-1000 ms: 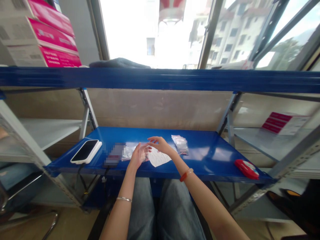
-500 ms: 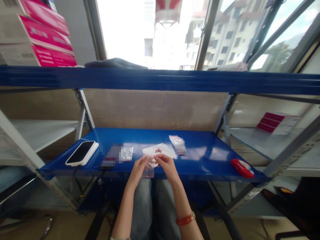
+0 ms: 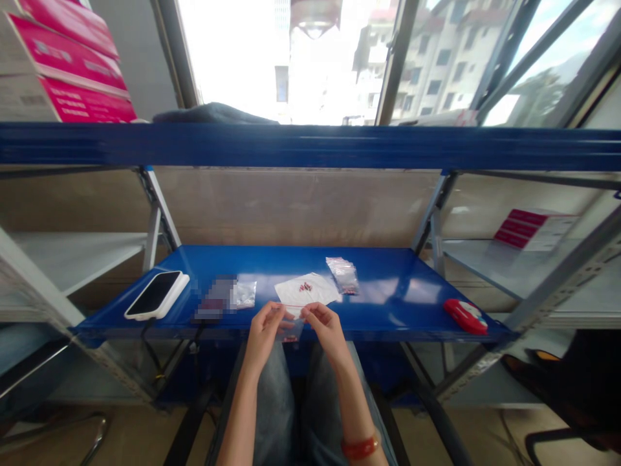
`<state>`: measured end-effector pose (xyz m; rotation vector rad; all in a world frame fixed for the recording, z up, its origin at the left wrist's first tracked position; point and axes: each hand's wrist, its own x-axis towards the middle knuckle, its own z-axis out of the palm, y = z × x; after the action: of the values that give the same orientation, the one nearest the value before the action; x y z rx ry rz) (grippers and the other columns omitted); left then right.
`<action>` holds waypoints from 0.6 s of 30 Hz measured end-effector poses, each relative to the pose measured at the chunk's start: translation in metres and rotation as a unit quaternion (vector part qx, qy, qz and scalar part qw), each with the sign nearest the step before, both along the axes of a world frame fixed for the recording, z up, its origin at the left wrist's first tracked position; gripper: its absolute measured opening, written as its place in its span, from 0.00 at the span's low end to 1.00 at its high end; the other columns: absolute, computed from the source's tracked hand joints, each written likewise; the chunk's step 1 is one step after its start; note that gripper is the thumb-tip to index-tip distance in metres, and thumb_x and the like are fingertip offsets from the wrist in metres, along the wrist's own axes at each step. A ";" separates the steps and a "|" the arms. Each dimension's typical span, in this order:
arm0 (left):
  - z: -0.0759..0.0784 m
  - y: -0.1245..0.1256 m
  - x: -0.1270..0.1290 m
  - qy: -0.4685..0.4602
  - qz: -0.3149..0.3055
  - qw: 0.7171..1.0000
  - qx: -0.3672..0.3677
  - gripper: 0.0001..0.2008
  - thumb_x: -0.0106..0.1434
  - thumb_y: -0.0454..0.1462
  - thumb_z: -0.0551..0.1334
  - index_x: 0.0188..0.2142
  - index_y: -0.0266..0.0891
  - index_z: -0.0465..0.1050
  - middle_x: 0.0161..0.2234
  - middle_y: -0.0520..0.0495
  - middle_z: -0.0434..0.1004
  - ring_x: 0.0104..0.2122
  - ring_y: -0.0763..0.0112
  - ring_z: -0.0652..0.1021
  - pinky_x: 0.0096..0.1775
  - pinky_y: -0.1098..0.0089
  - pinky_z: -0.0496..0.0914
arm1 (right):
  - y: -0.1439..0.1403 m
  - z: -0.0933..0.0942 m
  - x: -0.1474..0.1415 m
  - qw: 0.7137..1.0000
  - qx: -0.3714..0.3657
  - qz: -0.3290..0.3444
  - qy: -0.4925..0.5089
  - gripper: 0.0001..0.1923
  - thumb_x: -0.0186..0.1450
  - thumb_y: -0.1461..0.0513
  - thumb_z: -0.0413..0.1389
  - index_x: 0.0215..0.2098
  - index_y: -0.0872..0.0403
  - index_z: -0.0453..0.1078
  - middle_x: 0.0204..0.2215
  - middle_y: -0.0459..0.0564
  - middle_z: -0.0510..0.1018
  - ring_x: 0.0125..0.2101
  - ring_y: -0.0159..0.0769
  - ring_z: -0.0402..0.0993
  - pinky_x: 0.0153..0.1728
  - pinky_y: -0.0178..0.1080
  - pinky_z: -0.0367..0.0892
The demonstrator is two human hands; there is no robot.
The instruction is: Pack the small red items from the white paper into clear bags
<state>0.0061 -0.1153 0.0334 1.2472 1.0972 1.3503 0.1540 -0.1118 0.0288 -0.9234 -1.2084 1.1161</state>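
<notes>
A small clear zip bag (image 3: 291, 331) with a red line along its top hangs between my hands at the table's front edge. Small reddish pieces lie at its bottom. My left hand (image 3: 266, 330) pinches its top left corner, and my right hand (image 3: 324, 325) pinches the top right corner. Just beyond, a white paper sheet (image 3: 317, 297) lies flat with a little heap of dark red bead-like pieces (image 3: 305, 287) on it. A stack of filled clear bags (image 3: 343, 275) rests against the sheet's right side.
On the blue table (image 3: 383, 265), a phone-like device in a white case (image 3: 158, 295) lies at left, beside a partly blurred pile of clear bags (image 3: 246, 294). A red and white object (image 3: 466, 316) sits at right. A blue shelf beam (image 3: 310, 146) crosses above.
My right hand has moved from near the bag's opening to its top right corner. The bag's top edge is now stretched straight between both hands. The view has shifted slightly.
</notes>
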 end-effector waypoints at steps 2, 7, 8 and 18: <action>0.002 -0.002 -0.001 -0.003 0.006 1.000 0.017 0.10 0.55 0.46 0.63 0.28 0.42 0.71 0.30 0.49 0.79 0.31 0.61 0.79 0.34 0.69 0.67 | -0.001 0.002 0.000 1.000 0.011 -0.001 -0.001 0.09 0.55 0.54 0.58 0.26 0.52 0.70 0.24 0.47 0.74 0.28 0.34 0.69 0.33 0.35 0.63; 0.008 -0.006 0.000 0.030 0.020 0.998 0.056 0.09 0.56 0.44 0.62 0.27 0.42 0.74 0.29 0.49 0.79 0.35 0.60 0.77 0.40 0.68 0.66 | -0.004 0.003 0.000 1.000 0.005 -0.008 -0.021 0.10 0.56 0.54 0.58 0.27 0.53 0.71 0.25 0.47 0.75 0.28 0.34 0.69 0.32 0.36 0.63; 0.008 -0.007 0.000 0.037 0.010 0.998 0.057 0.08 0.56 0.44 0.62 0.27 0.42 0.74 0.29 0.49 0.79 0.35 0.60 0.77 0.40 0.68 0.66 | -0.004 0.002 0.000 1.000 0.006 -0.007 -0.024 0.11 0.56 0.54 0.58 0.28 0.53 0.71 0.25 0.47 0.74 0.27 0.33 0.69 0.31 0.36 0.63; 0.015 -0.015 0.009 0.040 -0.066 0.995 0.066 0.10 0.59 0.43 0.60 0.27 0.39 0.72 0.26 0.51 0.74 0.31 0.66 0.75 0.36 0.72 0.66 | -0.014 0.009 -0.008 0.999 -0.001 0.035 -0.023 0.13 0.58 0.52 0.57 0.30 0.54 0.69 0.23 0.47 0.74 0.25 0.33 0.69 0.26 0.35 0.64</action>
<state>0.0148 -0.1305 0.0482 1.4547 0.9747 1.2990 0.1462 -0.1259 0.0376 -0.9189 -1.2855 1.1572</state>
